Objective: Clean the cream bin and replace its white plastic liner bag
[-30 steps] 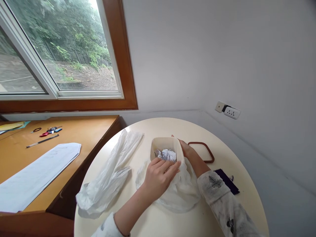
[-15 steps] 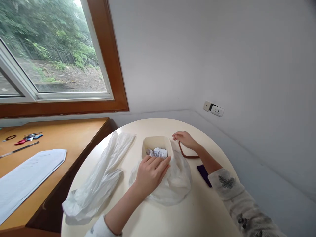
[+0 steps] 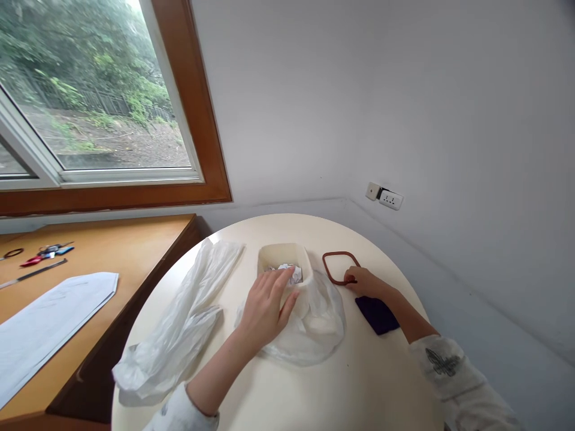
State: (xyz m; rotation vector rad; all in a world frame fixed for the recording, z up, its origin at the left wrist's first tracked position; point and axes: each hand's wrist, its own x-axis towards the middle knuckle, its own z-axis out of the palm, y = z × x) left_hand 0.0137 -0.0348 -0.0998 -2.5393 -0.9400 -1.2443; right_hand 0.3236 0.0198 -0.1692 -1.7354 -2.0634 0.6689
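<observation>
A small cream bin (image 3: 281,254) stands on the round table, with crumpled white paper (image 3: 294,275) inside. My left hand (image 3: 265,308) is over its near rim, fingers extended and thumb apart; whether the fingertips touch the paper or the rim is unclear. A thin white plastic bag (image 3: 321,335) lies bunched around the bin's near and right sides. To the right, my right hand (image 3: 366,282) pinches the near right part of a brown rounded-square ring (image 3: 340,253), which rests on the table. Just below that hand is a dark purple folded cloth (image 3: 378,315).
Another white plastic bag (image 3: 179,329) is spread along the table's left side. On the wooden desk (image 3: 148,236) are white papers (image 3: 58,317), a dark strip (image 3: 33,273) and a bunch of keys (image 3: 49,252). Walls border the table behind and right.
My right hand has moved down and right from beside the bin and taken hold of the brown ring. My left hand has shifted slightly left, its fingers straighter.
</observation>
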